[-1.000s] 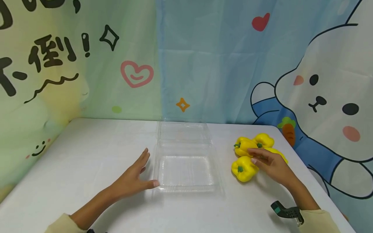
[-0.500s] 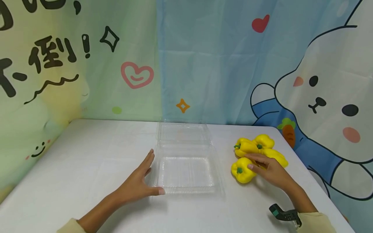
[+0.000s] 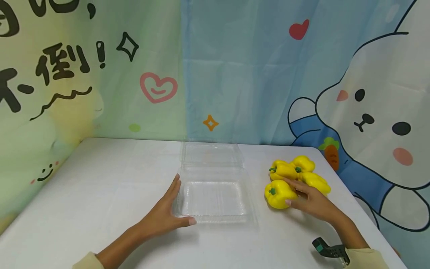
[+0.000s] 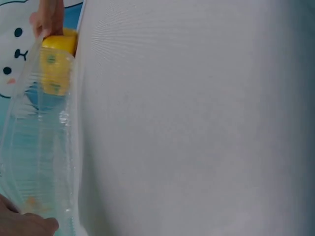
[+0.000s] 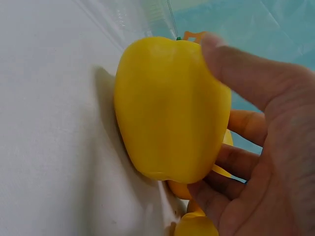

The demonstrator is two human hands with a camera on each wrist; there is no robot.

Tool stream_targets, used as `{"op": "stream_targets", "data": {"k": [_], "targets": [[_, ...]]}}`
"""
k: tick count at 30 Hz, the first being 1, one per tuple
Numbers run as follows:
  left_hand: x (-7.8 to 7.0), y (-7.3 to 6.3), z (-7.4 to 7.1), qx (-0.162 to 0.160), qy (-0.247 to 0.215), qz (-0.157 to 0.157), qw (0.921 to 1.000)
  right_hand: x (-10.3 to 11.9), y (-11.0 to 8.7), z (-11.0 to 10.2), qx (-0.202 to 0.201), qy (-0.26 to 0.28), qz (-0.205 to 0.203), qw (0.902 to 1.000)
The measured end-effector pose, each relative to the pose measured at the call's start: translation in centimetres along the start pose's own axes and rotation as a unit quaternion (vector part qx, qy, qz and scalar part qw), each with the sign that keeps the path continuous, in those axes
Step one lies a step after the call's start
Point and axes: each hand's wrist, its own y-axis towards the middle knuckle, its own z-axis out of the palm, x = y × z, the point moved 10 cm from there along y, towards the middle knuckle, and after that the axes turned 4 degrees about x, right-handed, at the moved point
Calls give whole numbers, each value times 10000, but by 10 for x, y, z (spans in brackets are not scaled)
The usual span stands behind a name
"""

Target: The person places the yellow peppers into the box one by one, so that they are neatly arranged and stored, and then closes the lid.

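Observation:
A clear plastic clamshell container [image 3: 215, 198] lies unfolded on the white table, its lid part at the back. My left hand [image 3: 162, 215] rests at its left side, fingers straight along the wall and thumb across the near left corner. On the right, my right hand [image 3: 315, 203] holds the nearest yellow bell pepper [image 3: 278, 195], whose green stem points left. In the right wrist view the thumb lies over that pepper [image 5: 170, 108] and the fingers reach behind it. Just behind sit several more yellow bell peppers [image 3: 285, 170], partly covered by the hand.
The white table [image 3: 117, 179] extends to both sides of the container. A printed cloth backdrop [image 3: 235, 74] hangs along the table's back edge and right side. A black strap device [image 3: 330, 249] sits on the right wrist.
My left hand has moved right against the container, its thumb now across the near corner. My right hand has closed round the near pepper, which has shifted slightly left and turned.

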Motion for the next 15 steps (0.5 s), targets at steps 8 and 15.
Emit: {"op": "stream_targets", "data": {"k": [8,15], "targets": [[0,5,2,-10,-35,26,10000,-4,1,4,-114,66,-144,9998],[-3,6,4,3,37,-7,10000,-6,3,4,-257,119,-118,9995]]}}
